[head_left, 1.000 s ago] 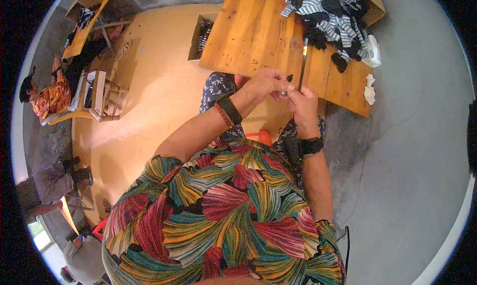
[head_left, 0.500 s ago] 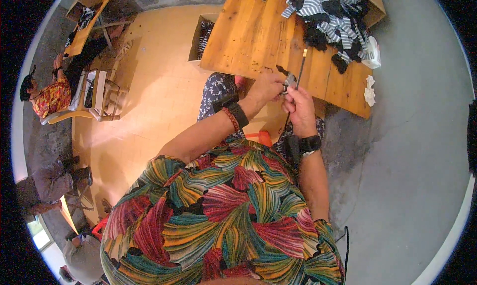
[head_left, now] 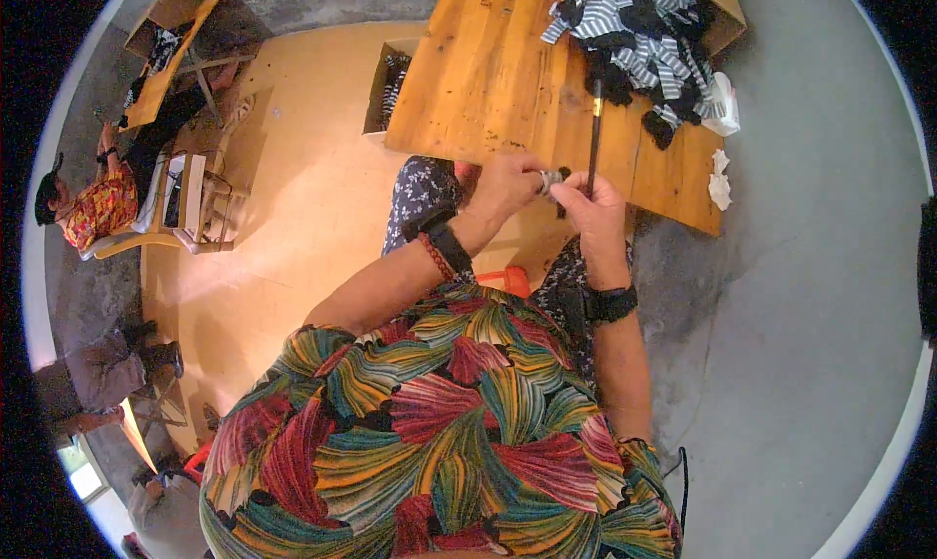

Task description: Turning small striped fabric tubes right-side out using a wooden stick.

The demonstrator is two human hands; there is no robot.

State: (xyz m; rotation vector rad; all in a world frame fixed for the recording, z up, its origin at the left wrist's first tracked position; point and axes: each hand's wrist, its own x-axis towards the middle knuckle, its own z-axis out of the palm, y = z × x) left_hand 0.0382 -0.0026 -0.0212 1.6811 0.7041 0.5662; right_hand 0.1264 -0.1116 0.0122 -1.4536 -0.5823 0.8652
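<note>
Close together at the near edge of the wooden table (head_left: 488, 96), both my hands hold a small grey-and-white striped piece of fabric (head_left: 549, 179) with dark parts. My left hand (head_left: 506, 190) pinches its left side with curled fingers. On the other side, the thumb and fingers of my right hand (head_left: 597, 213) are closed on it. A thin dark stick with a gold band (head_left: 594, 135), like a brush, also sits in my right hand and points up toward the pile. That pile of striped and black fabric pieces (head_left: 634, 37) lies on the table's far right.
A cardboard box (head_left: 724, 18) stands behind the pile. Along the right edge are a white packet (head_left: 724, 110) and crumpled tissue (head_left: 719, 183). Left of the table is another box (head_left: 375, 105). An orange stool (head_left: 512, 281) shows below. Another person (head_left: 102, 208) sits far left.
My right hand has turned, and the stick now stands more upright. My left hand has shifted slightly left and down. The striped piece is now more covered by my fingers.
</note>
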